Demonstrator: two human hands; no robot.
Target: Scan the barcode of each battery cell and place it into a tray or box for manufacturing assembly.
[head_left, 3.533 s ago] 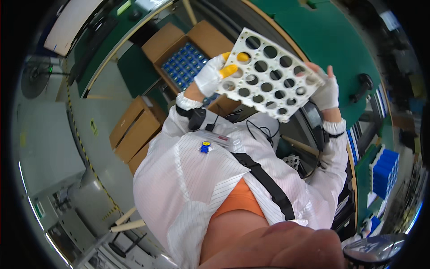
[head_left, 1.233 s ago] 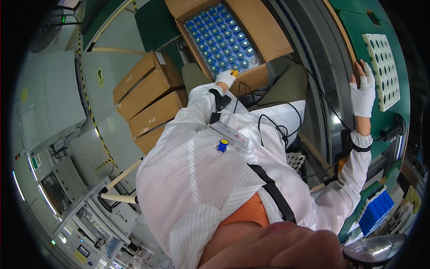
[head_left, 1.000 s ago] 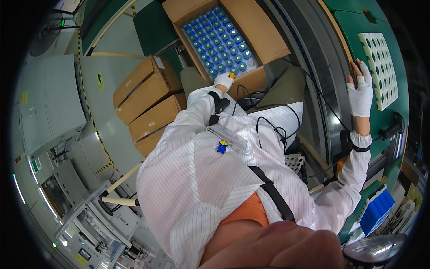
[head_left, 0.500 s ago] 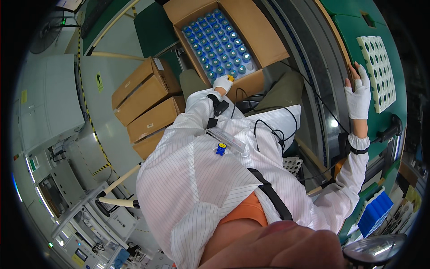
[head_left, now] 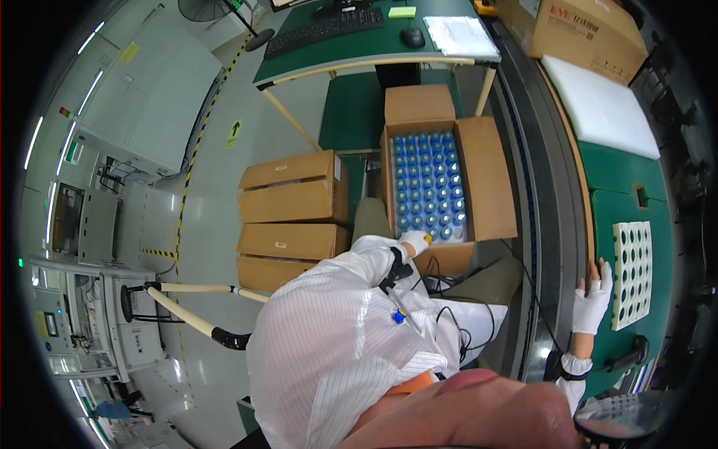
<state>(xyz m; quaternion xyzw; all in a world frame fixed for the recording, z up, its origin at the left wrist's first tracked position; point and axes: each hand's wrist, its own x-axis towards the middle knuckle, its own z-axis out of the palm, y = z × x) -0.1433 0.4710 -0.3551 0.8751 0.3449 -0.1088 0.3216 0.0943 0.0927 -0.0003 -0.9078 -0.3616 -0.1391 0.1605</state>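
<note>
My left hand, in a white glove, is closed at the near edge of an open cardboard box. A small yellow thing shows at its fingers; what it is cannot be made out. Rows of blue cylinders with pale round ends stand upright in the box, and a bare white patch shows at the near right corner. My right hand, in a white glove with bare fingertips, lies with its fingers stretched out at the green table's edge. Beside it is a cream tray with round holes.
Closed cardboard boxes lie left of the open box. A dark conveyor-like track runs between it and the green table. A black-handled tool lies near my right wrist. Dark cables hang over my lap. Ahead stands a desk with a keyboard.
My view has turned and tilted up, so the desk and a large carton at the far right now show. Both hands keep about the same places at the box and table.
</note>
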